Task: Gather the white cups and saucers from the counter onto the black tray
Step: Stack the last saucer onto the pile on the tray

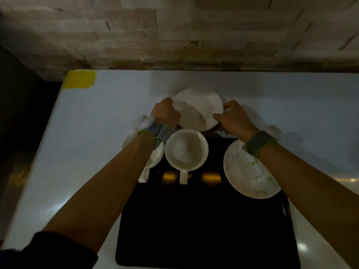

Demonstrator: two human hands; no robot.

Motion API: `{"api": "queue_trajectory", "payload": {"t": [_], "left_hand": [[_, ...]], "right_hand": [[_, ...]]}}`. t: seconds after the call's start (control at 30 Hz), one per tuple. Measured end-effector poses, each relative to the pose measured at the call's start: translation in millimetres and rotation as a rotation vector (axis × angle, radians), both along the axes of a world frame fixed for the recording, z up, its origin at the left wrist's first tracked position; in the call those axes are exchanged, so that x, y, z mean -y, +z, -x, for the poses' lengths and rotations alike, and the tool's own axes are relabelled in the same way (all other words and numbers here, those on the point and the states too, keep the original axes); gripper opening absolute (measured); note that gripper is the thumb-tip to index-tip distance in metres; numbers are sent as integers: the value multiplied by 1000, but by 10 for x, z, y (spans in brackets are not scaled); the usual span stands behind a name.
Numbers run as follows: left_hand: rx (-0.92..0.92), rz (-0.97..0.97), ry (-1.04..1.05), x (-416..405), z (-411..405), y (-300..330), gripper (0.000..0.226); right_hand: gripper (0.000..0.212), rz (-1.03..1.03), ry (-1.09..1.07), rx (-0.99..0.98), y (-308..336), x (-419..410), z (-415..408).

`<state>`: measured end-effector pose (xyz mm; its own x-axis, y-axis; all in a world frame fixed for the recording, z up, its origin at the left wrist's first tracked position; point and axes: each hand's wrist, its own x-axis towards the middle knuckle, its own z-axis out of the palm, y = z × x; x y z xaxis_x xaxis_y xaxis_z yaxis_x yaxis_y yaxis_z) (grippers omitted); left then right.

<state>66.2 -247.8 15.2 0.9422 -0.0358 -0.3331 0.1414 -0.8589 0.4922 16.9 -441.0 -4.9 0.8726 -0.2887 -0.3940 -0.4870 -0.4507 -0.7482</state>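
both hands, left hand (165, 113) and right hand (233, 119), each hold a grip on opposite rims of a tilted white saucer (196, 109), raised over the black tray (204, 220)'s far edge. risk: the tilt lets it slip, or on lowering it strikes the white cup (186, 149) just beside. a marbled saucer (250, 171) overhangs the tray's right edge and could tip onto the bench (87, 133).

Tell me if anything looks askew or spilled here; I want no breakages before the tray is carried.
No spills or damage show. The white round saucer is tilted, held at its rim by the left hand and right hand. The gold-veined marbled saucer overhangs the right edge of the black tray.
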Motion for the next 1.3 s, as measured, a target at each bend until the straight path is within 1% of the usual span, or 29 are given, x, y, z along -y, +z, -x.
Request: {"api": "queue_trajectory", "payload": {"t": [0.1,0.2,0.27,0.33,0.47,0.67,0.77,0.9,1.03,1.3], "left_hand": [[30,47,76,53,36,28,39],[103,152,106,131,110,98,42],[149,229,85,191,188,165,41],[172,283,48,229,244,243,39],[170,347,-23,326,407,347,38],[207,364,-56,518,759,405,37],[220,382,-106,597,951,399,36],[200,388,-96,687,1181,382,38],[146,431,-84,712,1368,332,39],[130,350,-167,738,1706,201,40]], "right_hand": [[33,-21,-34,35,24,27,46],[34,-35,-77,104,78,82,145],[34,-29,-117,148,139,142,254],[28,-38,-134,199,208,173,340],[26,-45,-158,241,311,300,582],[25,-87,-174,226,439,522,957],[29,-69,-199,230,468,594,1182],[30,-48,-235,266,463,644,1477],[26,-79,-247,264,454,686,1692],[43,-44,-215,269,283,726,2078]]}}
